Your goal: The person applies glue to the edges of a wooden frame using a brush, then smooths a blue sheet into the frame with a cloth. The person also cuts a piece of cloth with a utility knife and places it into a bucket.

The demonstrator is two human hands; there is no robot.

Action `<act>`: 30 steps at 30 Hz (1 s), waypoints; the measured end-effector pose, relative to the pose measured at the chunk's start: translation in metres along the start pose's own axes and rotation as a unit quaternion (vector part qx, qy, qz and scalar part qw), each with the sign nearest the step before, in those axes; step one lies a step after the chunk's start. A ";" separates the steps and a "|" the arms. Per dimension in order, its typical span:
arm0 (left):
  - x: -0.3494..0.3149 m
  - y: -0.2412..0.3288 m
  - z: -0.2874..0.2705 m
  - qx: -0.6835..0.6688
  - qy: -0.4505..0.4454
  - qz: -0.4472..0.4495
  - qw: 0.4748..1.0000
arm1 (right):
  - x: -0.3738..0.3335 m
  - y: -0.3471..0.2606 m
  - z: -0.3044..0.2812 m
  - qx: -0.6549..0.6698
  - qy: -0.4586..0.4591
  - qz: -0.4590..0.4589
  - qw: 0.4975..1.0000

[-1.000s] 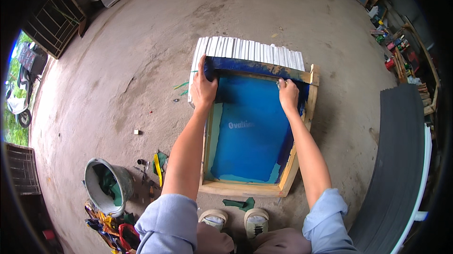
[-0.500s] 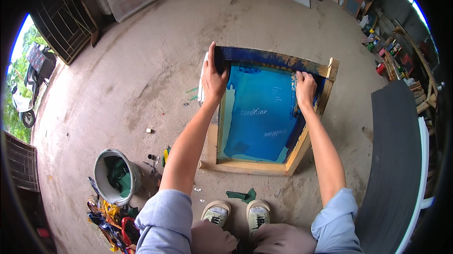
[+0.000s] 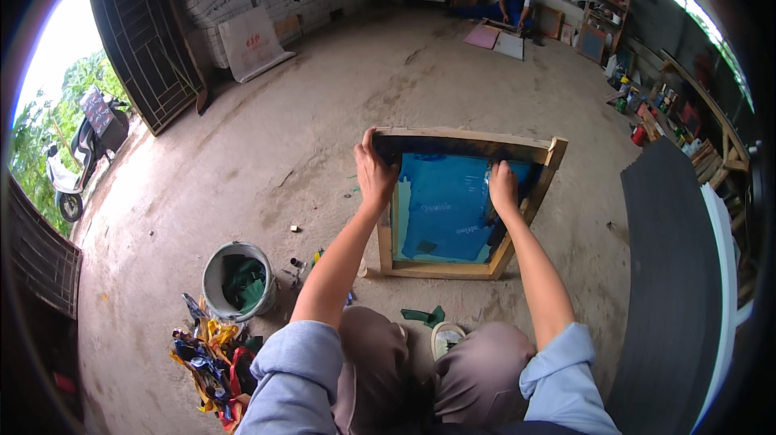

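A wooden screen-printing frame with blue mesh is propped up at a tilt in front of my feet, its lower edge on the floor. My left hand grips its upper left corner, fingers over the outer edge. Against the mesh's upper right side, my right hand has its fingers curled and pressed together. Whatever they pinch is hidden, though pale streaks show on the mesh beside them. Dark blue stain covers the border along the top and right.
Left of me stands a grey bucket holding green scraps, beside a heap of crumpled coloured strips. A green scrap lies near my shoe. Dark sheets stand at right. Another person sits far back.
The view has tipped up, showing more of the far wall and the seated person. My knees have come further into view. The frame looks more upright, with both hands still at it.
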State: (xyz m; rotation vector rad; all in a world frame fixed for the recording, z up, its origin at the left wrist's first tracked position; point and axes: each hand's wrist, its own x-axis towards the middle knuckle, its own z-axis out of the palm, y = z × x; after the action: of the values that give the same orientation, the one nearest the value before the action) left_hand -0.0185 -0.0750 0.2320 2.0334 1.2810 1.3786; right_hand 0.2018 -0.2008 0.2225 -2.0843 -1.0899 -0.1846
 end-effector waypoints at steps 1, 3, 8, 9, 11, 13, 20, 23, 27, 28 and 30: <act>0.001 0.002 -0.003 0.077 0.051 0.050 0.994 | -0.003 -0.003 -0.007 -0.026 -0.021 0.003 0.999; 0.007 0.004 -0.011 0.181 0.055 0.131 0.973 | -0.009 -0.011 -0.016 -0.056 -0.049 0.004 0.997; 0.009 0.073 0.004 0.252 -0.099 0.319 0.909 | -0.003 -0.003 -0.025 -0.089 -0.071 0.021 0.993; 0.012 0.083 0.013 0.251 -0.123 0.367 0.887 | -0.001 -0.004 -0.024 -0.091 -0.073 0.027 0.993; 0.021 0.091 0.042 0.216 -0.146 0.394 0.882 | 0.004 -0.006 -0.017 -0.098 -0.072 0.026 0.992; 0.030 0.095 0.065 0.204 -0.167 0.377 0.888 | 0.005 -0.005 -0.010 -0.099 -0.062 0.018 0.993; 0.039 0.085 0.107 0.202 -0.109 0.354 0.907 | 0.009 0.007 -0.007 -0.107 -0.022 -0.015 0.994; 0.046 0.084 0.112 0.215 -0.129 0.344 0.905 | -0.005 0.021 -0.001 -0.079 0.015 0.007 0.997; 0.049 0.076 0.119 0.237 -0.141 0.347 0.896 | -0.041 0.034 0.002 -0.064 -0.037 0.047 0.996; 0.053 0.074 0.120 0.264 -0.149 0.345 0.888 | -0.069 0.040 0.010 -0.031 -0.062 0.100 0.993; 0.054 0.083 0.125 0.234 -0.142 0.338 0.900 | -0.159 0.105 0.034 -0.096 -0.145 0.129 0.976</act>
State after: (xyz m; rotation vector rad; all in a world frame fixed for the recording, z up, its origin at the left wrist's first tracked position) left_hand 0.1359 -0.0503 0.2633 3.0847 0.8540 0.9903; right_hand 0.1744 -0.3154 0.0692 -2.4601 -0.9832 0.1531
